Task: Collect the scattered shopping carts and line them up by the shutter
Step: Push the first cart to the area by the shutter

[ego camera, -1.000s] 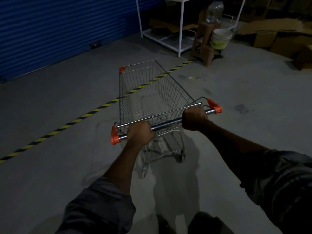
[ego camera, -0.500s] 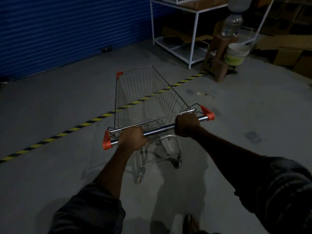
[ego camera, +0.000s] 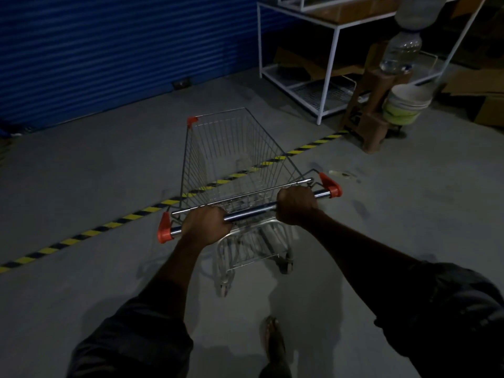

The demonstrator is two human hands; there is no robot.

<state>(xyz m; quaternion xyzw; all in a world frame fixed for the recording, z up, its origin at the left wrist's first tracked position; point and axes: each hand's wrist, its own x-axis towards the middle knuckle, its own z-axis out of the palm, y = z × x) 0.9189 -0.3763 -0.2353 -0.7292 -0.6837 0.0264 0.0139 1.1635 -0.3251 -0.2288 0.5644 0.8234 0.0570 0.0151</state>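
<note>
Holding a wire shopping cart (ego camera: 231,159) by its handle bar (ego camera: 251,212), both arms stretched forward in dark sleeves. Left grip (ego camera: 207,225) wrapped over the bar, fingers curled round it, just inside the left orange end cap (ego camera: 164,231). Right grip (ego camera: 297,205) clamped round the bar the same way, knuckles up, near the right orange end cap (ego camera: 331,185). Bare chrome bar showing between the two.

Cart on the grey concrete floor (ego camera: 81,173), its nose with an orange corner guard (ego camera: 192,121) aimed toward the blue roller shutter (ego camera: 109,50), apart from it with open floor between. Straddling a yellow-and-black hazard tape (ego camera: 81,237) laid diagonally across the floor and visible through the wire of the basket. Rear wheels blurred below the handle.

Off to the right, beyond the tape: a white metal rack (ego camera: 327,64) with cardboard on its shelves, a brown stool (ego camera: 365,115) just beside it, a clear plastic bottle (ego camera: 399,54) above the stool, a stack of pale buckets (ego camera: 406,106) at the stool's right side. Flattened cardboard boxes (ego camera: 477,85) at the far right edge. One foot (ego camera: 274,334) on the floor behind the cart, near the bottom edge.
</note>
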